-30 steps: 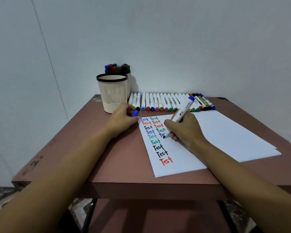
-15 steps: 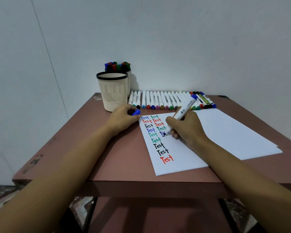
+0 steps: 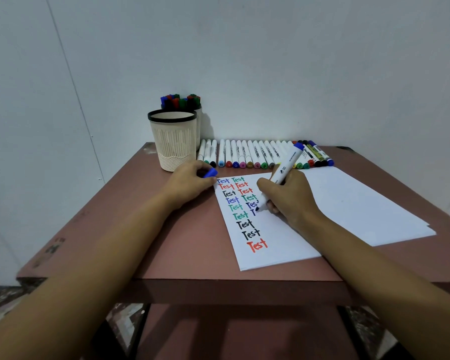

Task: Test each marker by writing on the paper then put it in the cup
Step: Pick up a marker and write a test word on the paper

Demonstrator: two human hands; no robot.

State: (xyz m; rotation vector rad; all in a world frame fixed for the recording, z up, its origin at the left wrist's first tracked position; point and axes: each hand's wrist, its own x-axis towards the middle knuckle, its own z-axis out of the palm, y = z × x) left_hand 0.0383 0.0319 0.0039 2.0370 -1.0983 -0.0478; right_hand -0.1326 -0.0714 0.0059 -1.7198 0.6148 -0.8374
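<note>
Fingers of the right hand (image 3: 291, 198) are curled round a white marker (image 3: 286, 166). Its blue end tilts up and back, and its dark tip is down on the paper (image 3: 278, 250) beside a half-written word in the second column. The left hand (image 3: 190, 181) pinches a blue cap (image 3: 210, 173) at the paper's top left corner. Under both hands is a reddish-brown table (image 3: 166, 242), set against a pale wall (image 3: 270, 61). The paper lies near the table's middle, with "Test" written down it in blue, red, black and green, and blank sheets (image 3: 361, 209) spread out to its right. At the back left stands a cream cup (image 3: 174, 141) with a black rim, just beyond the left hand; its inside cannot be seen. Close behind it a second cup (image 3: 198, 126) holds upright pens (image 3: 181, 100) with coloured tops. A row of markers (image 3: 244, 155) lies side by side along the back edge, from the cup rightward, coloured ends toward the person.
</note>
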